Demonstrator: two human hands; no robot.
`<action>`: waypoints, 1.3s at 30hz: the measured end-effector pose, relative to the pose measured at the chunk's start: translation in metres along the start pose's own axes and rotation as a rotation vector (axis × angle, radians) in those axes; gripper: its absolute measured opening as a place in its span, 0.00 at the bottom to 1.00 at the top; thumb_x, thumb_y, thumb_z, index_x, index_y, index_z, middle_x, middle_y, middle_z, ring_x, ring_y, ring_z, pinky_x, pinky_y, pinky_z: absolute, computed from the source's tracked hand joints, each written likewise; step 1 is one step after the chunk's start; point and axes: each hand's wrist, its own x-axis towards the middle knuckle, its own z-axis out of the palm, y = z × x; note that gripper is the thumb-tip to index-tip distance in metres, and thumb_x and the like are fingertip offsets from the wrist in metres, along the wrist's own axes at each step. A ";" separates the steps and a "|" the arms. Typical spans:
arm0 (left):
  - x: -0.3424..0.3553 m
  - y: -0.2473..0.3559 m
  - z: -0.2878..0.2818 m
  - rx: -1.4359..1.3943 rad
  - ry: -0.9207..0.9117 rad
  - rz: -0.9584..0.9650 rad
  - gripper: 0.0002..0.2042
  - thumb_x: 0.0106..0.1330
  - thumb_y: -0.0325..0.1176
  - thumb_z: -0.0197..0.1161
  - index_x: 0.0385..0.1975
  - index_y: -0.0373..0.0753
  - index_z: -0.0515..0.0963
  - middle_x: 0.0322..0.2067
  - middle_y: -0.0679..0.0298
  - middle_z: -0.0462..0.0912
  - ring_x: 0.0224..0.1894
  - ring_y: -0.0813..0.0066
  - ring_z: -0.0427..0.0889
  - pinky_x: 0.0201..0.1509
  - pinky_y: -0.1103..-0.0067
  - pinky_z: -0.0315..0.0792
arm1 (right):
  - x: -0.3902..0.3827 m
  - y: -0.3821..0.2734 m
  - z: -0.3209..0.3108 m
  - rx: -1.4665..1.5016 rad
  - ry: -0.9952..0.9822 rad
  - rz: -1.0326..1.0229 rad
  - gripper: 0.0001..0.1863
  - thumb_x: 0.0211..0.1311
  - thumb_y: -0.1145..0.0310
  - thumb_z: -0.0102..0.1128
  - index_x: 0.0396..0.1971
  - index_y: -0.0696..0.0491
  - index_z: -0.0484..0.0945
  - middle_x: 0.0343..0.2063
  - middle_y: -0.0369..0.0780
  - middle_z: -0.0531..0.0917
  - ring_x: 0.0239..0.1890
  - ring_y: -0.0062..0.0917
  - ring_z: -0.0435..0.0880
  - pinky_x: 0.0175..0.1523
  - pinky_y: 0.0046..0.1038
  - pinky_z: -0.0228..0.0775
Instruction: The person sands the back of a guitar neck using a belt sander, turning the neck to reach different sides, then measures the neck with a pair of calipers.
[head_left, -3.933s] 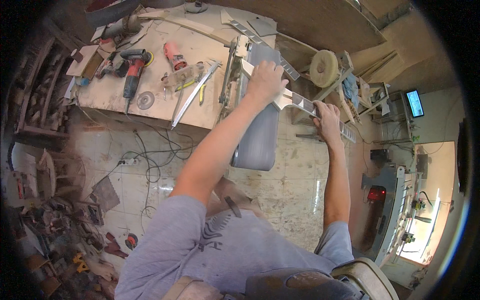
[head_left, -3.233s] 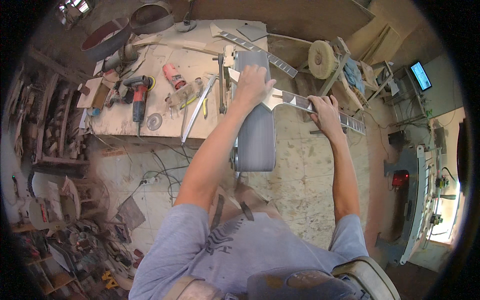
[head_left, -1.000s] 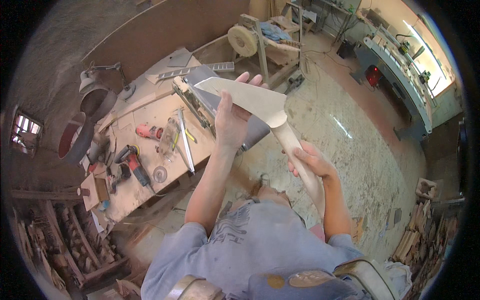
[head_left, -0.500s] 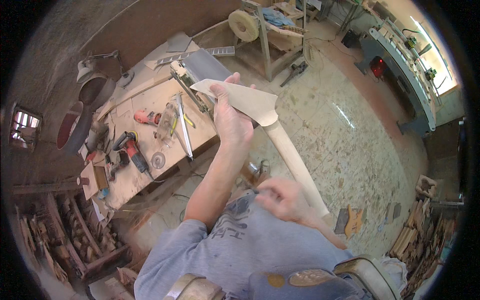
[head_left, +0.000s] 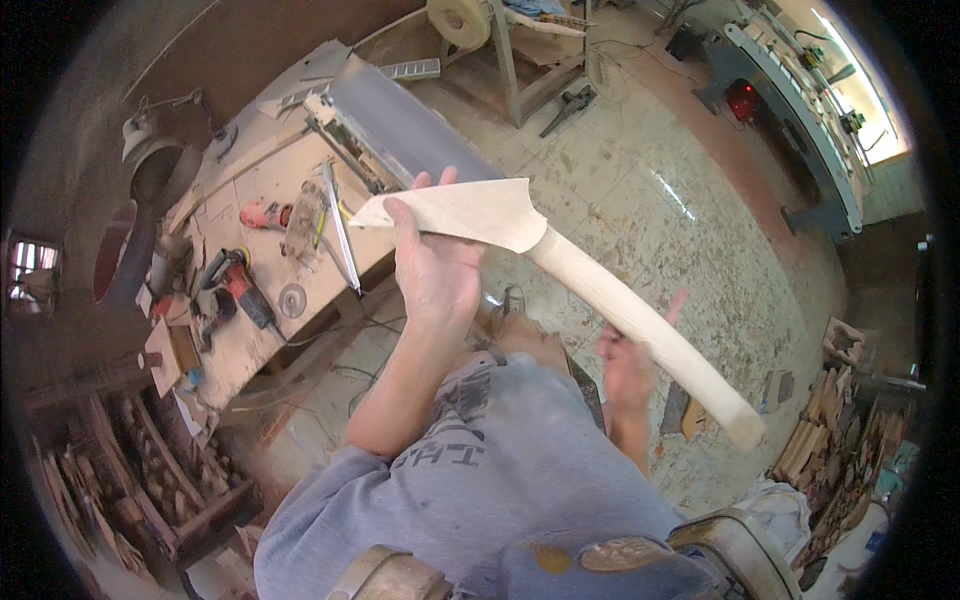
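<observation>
My left hand [head_left: 432, 268] grips the wide flat end of a pale carved wooden neck piece [head_left: 600, 290] and holds it up in front of my chest. Its long round shaft slants down to the right and ends in a blunt cut end. My right hand [head_left: 628, 358] is open just under the shaft, fingers spread, not gripping it. Behind the piece stands a grey metal panel [head_left: 400, 120] at the edge of the workbench.
A dusty workbench [head_left: 250, 330] to the left carries a red power drill [head_left: 240, 290], a metal ruler [head_left: 338, 225], a grinding disc and small tools. A buffing wheel on a stand [head_left: 470, 20] is at the top. Wood offcuts [head_left: 830, 440] lie stacked at right on the tiled floor.
I lifted the wooden piece off the bench and turned away from it. My right hand slid off the shaft and now hovers open beneath it.
</observation>
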 end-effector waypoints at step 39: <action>0.092 -0.064 -0.147 -0.377 0.355 -0.418 0.39 0.77 0.68 0.36 0.71 0.38 0.63 0.70 0.48 0.66 0.72 0.45 0.66 0.76 0.46 0.60 | 0.073 0.004 0.091 -0.782 0.010 -0.036 0.24 0.60 0.70 0.75 0.55 0.57 0.78 0.50 0.41 0.83 0.51 0.25 0.82 0.55 0.28 0.76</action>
